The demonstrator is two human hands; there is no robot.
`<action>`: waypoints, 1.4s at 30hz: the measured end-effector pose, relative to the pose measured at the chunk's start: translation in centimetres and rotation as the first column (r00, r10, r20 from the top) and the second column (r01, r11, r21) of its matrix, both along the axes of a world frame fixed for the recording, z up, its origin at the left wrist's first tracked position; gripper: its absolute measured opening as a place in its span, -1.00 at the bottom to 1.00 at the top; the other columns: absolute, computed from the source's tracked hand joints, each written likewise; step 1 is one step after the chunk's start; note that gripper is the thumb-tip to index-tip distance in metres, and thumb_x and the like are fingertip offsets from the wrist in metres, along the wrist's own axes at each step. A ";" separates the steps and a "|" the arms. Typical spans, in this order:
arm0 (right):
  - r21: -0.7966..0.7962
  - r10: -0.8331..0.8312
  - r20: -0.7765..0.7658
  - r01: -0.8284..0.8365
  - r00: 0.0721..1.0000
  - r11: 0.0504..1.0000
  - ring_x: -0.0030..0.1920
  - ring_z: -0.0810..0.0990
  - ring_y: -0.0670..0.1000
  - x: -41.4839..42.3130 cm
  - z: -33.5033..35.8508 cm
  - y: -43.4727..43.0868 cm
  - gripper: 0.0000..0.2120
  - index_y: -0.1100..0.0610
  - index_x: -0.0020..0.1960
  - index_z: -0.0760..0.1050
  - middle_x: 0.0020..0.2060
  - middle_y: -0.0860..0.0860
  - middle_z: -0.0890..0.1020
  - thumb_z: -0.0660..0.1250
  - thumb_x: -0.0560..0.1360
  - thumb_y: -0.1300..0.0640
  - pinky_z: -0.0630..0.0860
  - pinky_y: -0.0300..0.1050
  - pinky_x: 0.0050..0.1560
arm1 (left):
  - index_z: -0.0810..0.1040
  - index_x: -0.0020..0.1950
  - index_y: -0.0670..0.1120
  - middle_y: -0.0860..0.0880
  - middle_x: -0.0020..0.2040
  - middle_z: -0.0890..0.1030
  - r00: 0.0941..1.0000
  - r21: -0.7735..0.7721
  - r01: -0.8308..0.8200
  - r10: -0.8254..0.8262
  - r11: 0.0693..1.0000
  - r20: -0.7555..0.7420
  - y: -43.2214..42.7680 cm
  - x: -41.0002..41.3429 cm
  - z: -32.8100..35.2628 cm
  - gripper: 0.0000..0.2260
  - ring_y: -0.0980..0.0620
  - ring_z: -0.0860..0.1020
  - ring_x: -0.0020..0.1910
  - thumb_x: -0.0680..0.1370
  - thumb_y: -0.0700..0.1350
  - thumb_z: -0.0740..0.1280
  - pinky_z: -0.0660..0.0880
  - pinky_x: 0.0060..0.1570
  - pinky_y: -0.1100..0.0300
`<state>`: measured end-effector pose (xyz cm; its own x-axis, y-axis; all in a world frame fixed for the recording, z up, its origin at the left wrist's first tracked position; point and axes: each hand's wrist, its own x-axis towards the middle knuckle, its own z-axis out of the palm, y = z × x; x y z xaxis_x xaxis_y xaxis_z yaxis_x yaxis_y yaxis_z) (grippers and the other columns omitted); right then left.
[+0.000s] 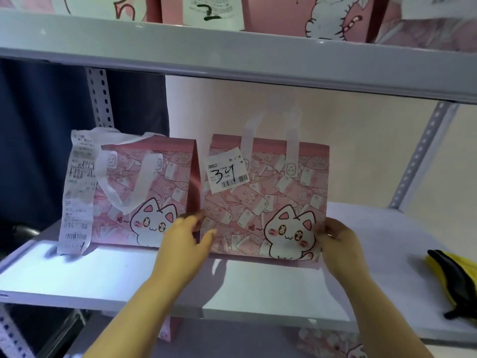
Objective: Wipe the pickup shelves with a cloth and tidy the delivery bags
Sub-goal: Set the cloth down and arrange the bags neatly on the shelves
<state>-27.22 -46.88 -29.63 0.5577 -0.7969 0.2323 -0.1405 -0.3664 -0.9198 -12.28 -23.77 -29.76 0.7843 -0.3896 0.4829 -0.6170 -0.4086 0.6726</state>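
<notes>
Head view: both hands are on the labelled bag [263, 202], which stands upright on the middle shelf [103, 275]. The left hand [185, 241] grasps its lower left edge and the right hand [338, 244] pinches its lower right edge. A second bag [144, 192] stands just beside it, and a yellow cloth [454, 280] lies on the shelf at far right.

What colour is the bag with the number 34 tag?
Pink bag with a white cat; head view.
</notes>
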 end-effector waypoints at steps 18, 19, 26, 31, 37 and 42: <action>-0.118 -0.154 0.042 0.158 0.987 0.980 -0.14 0.63 -0.02 -9.0 -1.0 3.0 -0.96 -0.07 -0.14 0.56 -0.21 -0.09 0.66 0.37 0.49 0.07 0.58 -0.04 -0.10 | 0.54 -0.01 0.14 0.17 -0.06 0.57 0.928 -0.186 0.359 -0.371 0.915 -0.032 -1.8 -5.2 -0.2 -0.84 0.29 0.55 -0.10 0.45 -0.05 0.41 0.46 -0.20 0.47; -0.123 -0.140 0.025 0.142 0.990 0.982 -0.16 0.64 -0.04 -9.8 -1.2 3.0 -0.94 -0.08 -0.16 0.56 -0.23 -0.09 0.67 0.36 0.48 0.06 0.57 -0.08 -0.14 | 0.54 -0.03 0.15 0.15 -0.07 0.59 0.916 -0.197 0.381 -0.398 0.903 -0.050 -2.4 -5.9 -0.4 -0.84 0.29 0.55 -0.12 0.45 -0.06 0.41 0.46 -0.22 0.48; -0.176 -0.127 -0.020 0.121 0.992 0.977 -0.22 0.63 -0.12 -15.1 -1.6 -0.2 -0.88 -0.19 -0.18 0.55 -0.24 -0.14 0.67 0.35 0.48 0.03 0.57 -0.09 -0.17 | 0.57 -0.13 0.15 0.22 -0.17 0.61 0.873 -0.175 0.448 -0.472 0.876 -0.125 -6.8 -10.6 -1.6 -0.89 0.32 0.55 -0.17 0.45 -0.07 0.41 0.40 -0.29 0.53; -0.172 -0.102 -0.016 0.098 0.995 0.980 -0.21 0.62 -0.06 -18.2 -1.6 -4.5 -0.89 -0.12 -0.21 0.57 -0.26 -0.13 0.66 0.38 0.47 0.06 0.58 -0.04 -0.14 | 0.58 -0.15 0.13 0.23 -0.21 0.61 0.885 -0.175 0.415 -0.441 0.893 -0.150 -10.8 -14.1 -2.1 -0.92 0.33 0.55 -0.18 0.44 -0.07 0.41 0.39 -0.30 0.54; -0.206 -0.091 -0.026 0.084 0.995 0.975 -0.25 0.63 -0.10 -21.9 -1.8 -9.8 -0.89 -0.12 -0.16 0.56 -0.30 -0.12 0.66 0.38 0.48 0.09 0.54 -0.19 -0.26 | 0.57 -0.15 0.12 0.22 -0.22 0.61 0.906 -0.166 0.372 -0.396 0.913 -0.148 -15.3 -17.8 -2.5 -0.91 0.34 0.54 -0.18 0.45 -0.08 0.40 0.38 -0.30 0.56; -0.185 -0.061 -0.012 0.058 0.998 0.981 -0.21 0.61 -0.23 -22.8 -1.7 -12.6 -0.93 -0.01 -0.13 0.59 -0.23 -0.12 0.67 0.36 0.49 0.14 0.49 -0.39 -0.28 | 0.57 -0.15 0.13 0.34 -0.17 0.58 0.917 -0.176 0.320 -0.351 0.931 -0.188 -16.8 -20.3 -3.0 -0.92 0.35 0.54 -0.17 0.46 -0.08 0.39 0.39 -0.29 0.55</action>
